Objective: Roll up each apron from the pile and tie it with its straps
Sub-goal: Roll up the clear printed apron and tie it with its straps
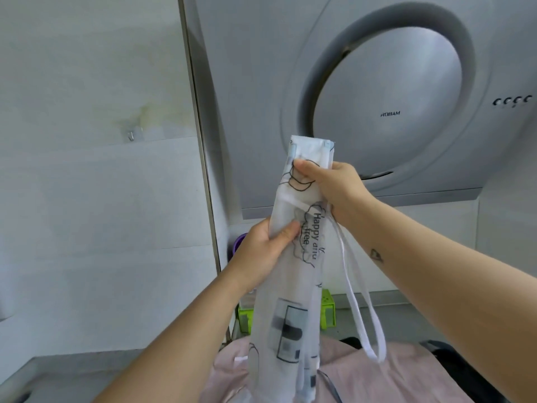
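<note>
You hold the thin white apron with black line prints (293, 301), folded into a long narrow strip, up in the air in front of the grey steel range hood (392, 97). Its long axis runs nearly upright: the top edge stands above your right hand, and the lower end hangs down to the pale pink cloth pile (377, 379) below.

Your right hand (334, 184) is clamped round the strip near its top, with the fingers (303, 167) wrapped across the front. Your left hand (261, 248) grips the strip just below, beside the printed words, thumb pressed on the front. The hands are close together, right above left.

The white strap loop (357, 309) hangs free from beside your right wrist, down the right side of the strip. Where it joins the apron seems to be hidden behind that hand.

By my reading, rolling has not yet begun. The roll must travel along that upright axis, and your right hand is nearer both the top end and the strap.
</note>
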